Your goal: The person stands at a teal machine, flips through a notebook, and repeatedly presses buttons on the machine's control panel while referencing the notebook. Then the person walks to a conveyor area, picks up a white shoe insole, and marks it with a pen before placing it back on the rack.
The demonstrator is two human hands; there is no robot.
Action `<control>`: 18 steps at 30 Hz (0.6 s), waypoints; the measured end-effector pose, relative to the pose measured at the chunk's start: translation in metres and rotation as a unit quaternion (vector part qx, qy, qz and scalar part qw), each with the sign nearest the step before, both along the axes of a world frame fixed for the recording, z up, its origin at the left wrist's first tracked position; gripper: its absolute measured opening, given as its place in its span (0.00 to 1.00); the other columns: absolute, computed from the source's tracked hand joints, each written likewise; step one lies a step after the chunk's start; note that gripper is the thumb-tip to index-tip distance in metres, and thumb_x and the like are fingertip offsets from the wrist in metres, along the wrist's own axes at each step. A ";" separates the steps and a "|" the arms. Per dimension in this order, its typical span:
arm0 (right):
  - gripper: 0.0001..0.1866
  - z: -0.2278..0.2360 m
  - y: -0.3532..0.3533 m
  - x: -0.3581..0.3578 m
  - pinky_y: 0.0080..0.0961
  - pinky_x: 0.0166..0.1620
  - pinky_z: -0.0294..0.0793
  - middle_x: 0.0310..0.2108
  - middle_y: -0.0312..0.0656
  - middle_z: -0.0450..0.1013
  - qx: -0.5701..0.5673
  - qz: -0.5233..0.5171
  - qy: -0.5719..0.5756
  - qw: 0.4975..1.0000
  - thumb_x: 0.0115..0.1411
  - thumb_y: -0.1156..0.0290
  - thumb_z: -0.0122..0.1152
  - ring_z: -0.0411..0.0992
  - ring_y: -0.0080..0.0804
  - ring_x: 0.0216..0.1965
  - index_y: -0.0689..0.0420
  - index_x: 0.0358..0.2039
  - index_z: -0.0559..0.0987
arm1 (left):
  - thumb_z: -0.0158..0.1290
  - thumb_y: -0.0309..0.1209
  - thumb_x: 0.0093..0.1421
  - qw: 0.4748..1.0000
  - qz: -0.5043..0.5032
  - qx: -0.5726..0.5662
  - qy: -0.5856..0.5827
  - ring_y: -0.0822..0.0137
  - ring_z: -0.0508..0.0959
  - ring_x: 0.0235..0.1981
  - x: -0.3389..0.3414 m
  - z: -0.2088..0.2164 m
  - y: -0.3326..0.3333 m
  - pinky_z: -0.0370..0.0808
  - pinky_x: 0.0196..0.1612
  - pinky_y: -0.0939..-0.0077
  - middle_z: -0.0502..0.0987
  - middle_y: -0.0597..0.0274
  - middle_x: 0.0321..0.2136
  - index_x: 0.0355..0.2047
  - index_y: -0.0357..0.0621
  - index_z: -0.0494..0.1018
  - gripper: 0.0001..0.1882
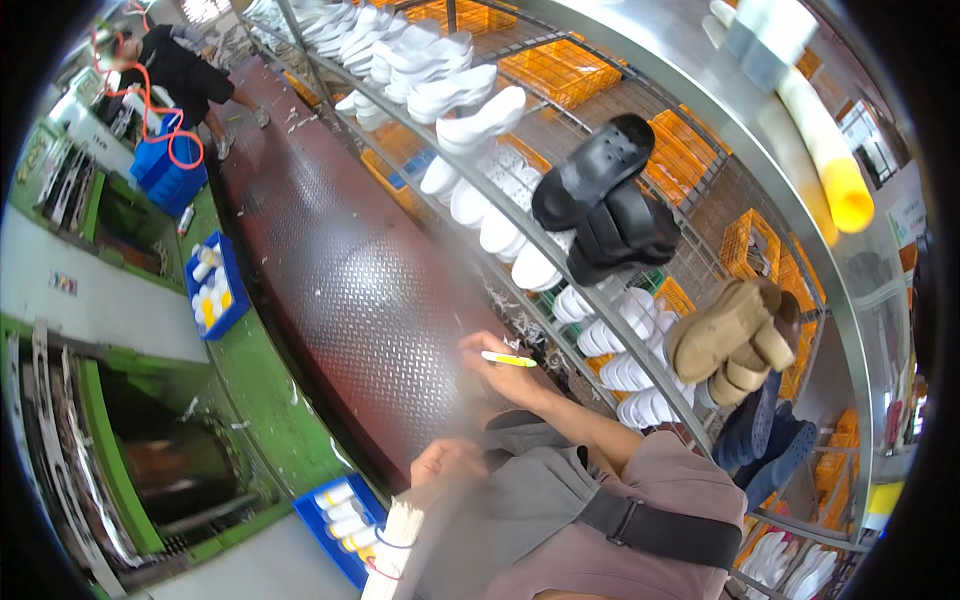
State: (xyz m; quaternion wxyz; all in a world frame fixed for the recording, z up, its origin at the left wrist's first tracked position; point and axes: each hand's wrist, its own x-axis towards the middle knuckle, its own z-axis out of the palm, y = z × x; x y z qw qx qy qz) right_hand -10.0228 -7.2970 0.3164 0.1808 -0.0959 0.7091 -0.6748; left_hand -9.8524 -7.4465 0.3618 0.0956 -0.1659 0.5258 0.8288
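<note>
My right hand [505, 375] is closed around a slim white and yellow pen-shaped tool [508, 359], held out in front of my body beside the shelf rack. Its tip is too small to make out. Lower and to the left, my left hand [447, 461] hovers near my waist with fingers bent; blur hides whether anything is in them. A pale covering [400, 535] with blue and red bands shows along the left forearm. I wear a grey apron [535, 500] with a black strap.
On the right, a wire rack [520, 215] carries white shoes [480, 120], black sandals [605, 195], tan clogs [730, 340] and orange crates [560, 70]. Green machines [260, 420] line the left, with blue bins [215, 290] of white and yellow bottles. Another person [180, 75] stands far down the metal walkway [340, 270].
</note>
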 end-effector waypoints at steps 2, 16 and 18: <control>0.11 0.023 -0.028 -0.054 0.22 0.44 0.72 0.39 0.35 0.75 0.025 0.000 0.021 0.999 0.71 0.66 0.57 0.70 0.18 0.41 0.60 0.48 0.77 | 0.48 0.32 0.75 0.999 0.004 0.049 0.015 0.64 0.83 0.31 -0.044 0.011 -0.022 0.81 0.43 0.63 0.83 0.52 0.27 0.44 0.33 0.74 0.12; 0.13 0.026 -0.163 -0.342 0.19 0.39 0.74 0.37 0.37 0.78 -0.003 -0.207 0.048 0.977 0.75 0.64 0.52 0.73 0.19 0.35 0.60 0.49 0.77 | 0.53 0.33 0.72 0.994 -0.053 0.080 0.047 0.74 0.79 0.25 -0.362 0.016 -0.209 0.77 0.29 0.77 0.81 0.61 0.26 0.37 0.38 0.76 0.10; 0.13 0.039 -0.166 -0.382 0.19 0.39 0.74 0.37 0.36 0.78 -0.017 -0.239 0.105 0.965 0.75 0.64 0.53 0.73 0.19 0.35 0.59 0.48 0.77 | 0.53 0.32 0.72 0.988 -0.117 0.081 0.055 0.75 0.79 0.26 -0.407 0.027 -0.232 0.77 0.30 0.79 0.80 0.62 0.26 0.36 0.39 0.76 0.09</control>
